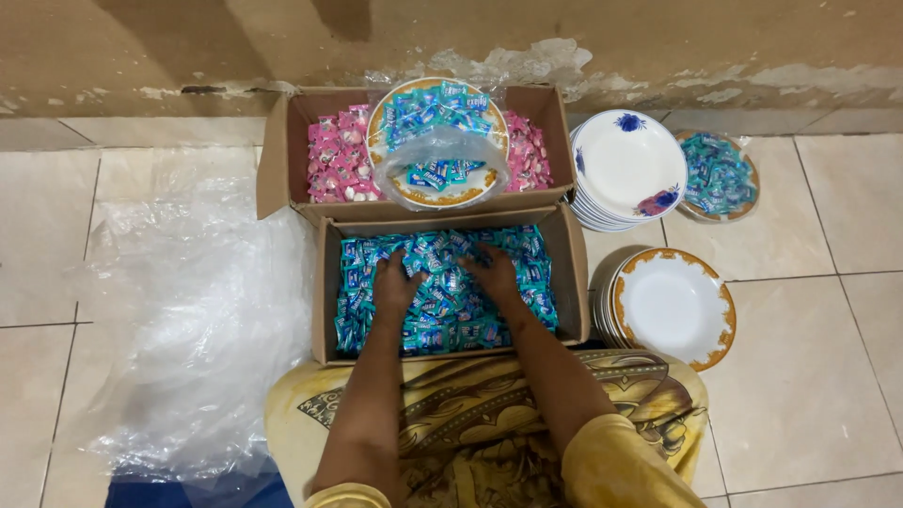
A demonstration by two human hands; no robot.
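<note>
fingers [406, 265] deep among blue candies [442, 315]

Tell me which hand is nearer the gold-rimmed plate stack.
Right. The right hand lies in the blue candies on the side toward the gold-rimmed plate stack; the left hand is farther across the box.

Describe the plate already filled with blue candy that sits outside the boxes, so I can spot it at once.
Start at the far cardboard box against the wall and look right, past the stack of white plates with blue flowers. The filled plate lies on the floor tiles just beyond that stack. Unlike the gold-rimmed plates nearer the person, it is heaped with blue wrapped candy.
</note>
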